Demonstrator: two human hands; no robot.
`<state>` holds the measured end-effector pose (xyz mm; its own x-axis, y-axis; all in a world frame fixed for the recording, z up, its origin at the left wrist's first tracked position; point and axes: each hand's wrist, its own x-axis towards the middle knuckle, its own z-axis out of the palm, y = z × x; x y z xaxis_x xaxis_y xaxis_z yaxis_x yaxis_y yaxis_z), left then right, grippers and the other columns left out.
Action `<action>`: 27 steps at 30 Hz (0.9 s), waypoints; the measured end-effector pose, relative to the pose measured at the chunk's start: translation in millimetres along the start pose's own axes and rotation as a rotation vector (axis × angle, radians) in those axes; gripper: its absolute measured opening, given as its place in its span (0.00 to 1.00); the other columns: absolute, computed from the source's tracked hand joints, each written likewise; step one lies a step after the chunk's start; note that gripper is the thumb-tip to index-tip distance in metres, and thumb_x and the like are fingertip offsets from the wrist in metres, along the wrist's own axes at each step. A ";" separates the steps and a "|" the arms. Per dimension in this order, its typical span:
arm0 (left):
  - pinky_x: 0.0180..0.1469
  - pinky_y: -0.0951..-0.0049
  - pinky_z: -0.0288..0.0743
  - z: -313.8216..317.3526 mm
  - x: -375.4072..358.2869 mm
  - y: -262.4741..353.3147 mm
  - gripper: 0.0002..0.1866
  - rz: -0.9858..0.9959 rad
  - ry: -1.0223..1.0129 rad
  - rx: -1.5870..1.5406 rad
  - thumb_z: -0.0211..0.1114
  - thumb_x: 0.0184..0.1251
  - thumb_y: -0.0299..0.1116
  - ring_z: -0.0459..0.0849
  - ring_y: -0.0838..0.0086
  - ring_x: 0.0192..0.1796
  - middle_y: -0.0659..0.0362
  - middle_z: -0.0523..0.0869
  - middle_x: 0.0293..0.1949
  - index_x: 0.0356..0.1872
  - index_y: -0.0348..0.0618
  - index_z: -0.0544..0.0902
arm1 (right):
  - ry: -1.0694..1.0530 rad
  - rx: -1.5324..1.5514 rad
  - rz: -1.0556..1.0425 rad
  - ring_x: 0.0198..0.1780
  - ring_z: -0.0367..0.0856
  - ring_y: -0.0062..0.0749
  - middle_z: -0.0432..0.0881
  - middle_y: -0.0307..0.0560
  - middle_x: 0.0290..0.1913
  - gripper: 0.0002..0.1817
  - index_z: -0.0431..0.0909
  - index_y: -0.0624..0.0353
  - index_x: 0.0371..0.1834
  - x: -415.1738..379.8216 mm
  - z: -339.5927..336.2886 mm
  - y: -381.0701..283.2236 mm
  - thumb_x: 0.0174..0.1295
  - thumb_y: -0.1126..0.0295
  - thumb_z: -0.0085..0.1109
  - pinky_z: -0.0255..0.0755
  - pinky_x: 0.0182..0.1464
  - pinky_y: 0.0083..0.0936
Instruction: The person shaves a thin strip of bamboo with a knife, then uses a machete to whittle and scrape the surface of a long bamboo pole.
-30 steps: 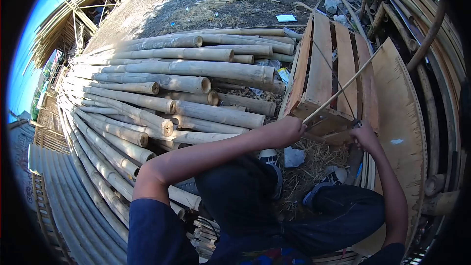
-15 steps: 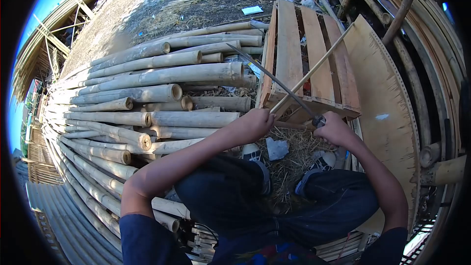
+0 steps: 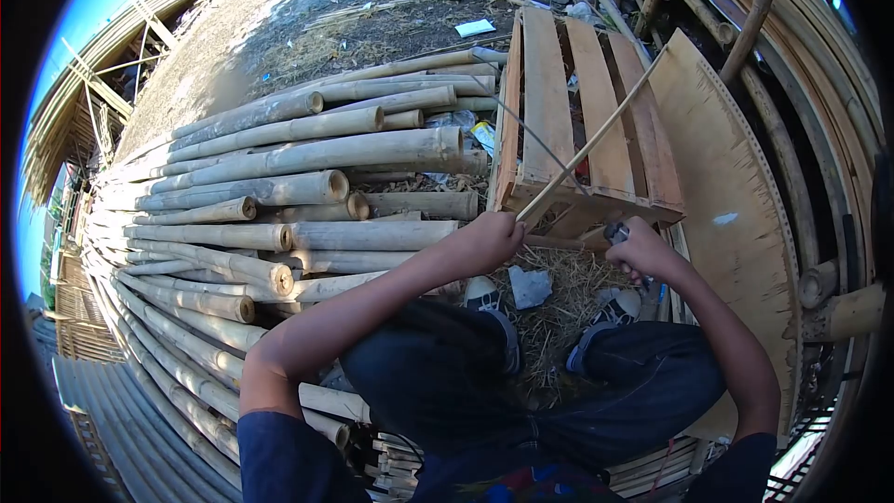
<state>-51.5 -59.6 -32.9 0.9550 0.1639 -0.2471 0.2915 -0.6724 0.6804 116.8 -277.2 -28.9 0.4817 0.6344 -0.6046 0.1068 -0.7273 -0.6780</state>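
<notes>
My left hand [image 3: 496,237] is closed around the lower end of a thin bamboo strip [image 3: 610,124], which slants up and to the right across a wooden crate [image 3: 548,98]. My right hand [image 3: 643,251] grips the dark handle of a long knife [image 3: 540,142]. The narrow blade points up and to the left, crossing the strip in this view just above my left hand. Both hands are near the crate's front edge, over my spread knees.
Stacked bamboo poles [image 3: 307,140] fill the left side. A plywood sheet [image 3: 736,214] leans at the right, beside more poles. A grey stone [image 3: 530,287] lies between my shoes on straw-covered ground. Corrugated metal [image 3: 140,419] is at the lower left.
My right hand has shifted slightly right, and the knife's blade has swung, its tip moving up and to the right. My left hand stays nearly in place on the bamboo strip.
</notes>
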 end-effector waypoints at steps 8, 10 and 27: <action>0.44 0.47 0.71 3.9 -18.0 6.6 0.21 0.066 0.063 0.052 0.47 0.75 0.39 0.80 0.39 0.38 0.34 0.80 0.28 0.32 0.27 0.77 | 0.121 -0.130 -0.083 0.14 0.73 0.26 0.74 0.42 0.15 0.10 0.72 0.66 0.18 35.2 -15.8 6.8 0.45 0.71 0.61 0.68 0.15 0.26; 0.44 0.46 0.71 2.0 -20.5 10.7 0.21 0.072 0.087 0.058 0.47 0.75 0.39 0.80 0.39 0.38 0.34 0.80 0.28 0.31 0.28 0.77 | 0.211 0.045 -0.014 0.13 0.73 0.24 0.73 0.42 0.15 0.08 0.72 0.64 0.18 51.5 -36.5 24.0 0.44 0.71 0.58 0.66 0.14 0.25; 0.30 0.57 0.69 -44.4 -92.2 7.8 0.22 -0.037 0.072 0.218 0.50 0.77 0.44 0.78 0.56 0.22 0.49 0.78 0.18 0.29 0.33 0.76 | 0.345 -0.172 -0.090 0.19 0.79 0.40 0.73 0.53 0.15 0.12 0.71 0.72 0.16 43.7 -50.3 23.6 0.43 0.70 0.57 0.73 0.24 0.34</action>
<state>-134.9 -48.0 25.9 0.9475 0.2374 -0.2142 0.3154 -0.8038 0.5044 184.2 -279.8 -50.4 0.7245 0.5935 -0.3505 0.2917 -0.7247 -0.6242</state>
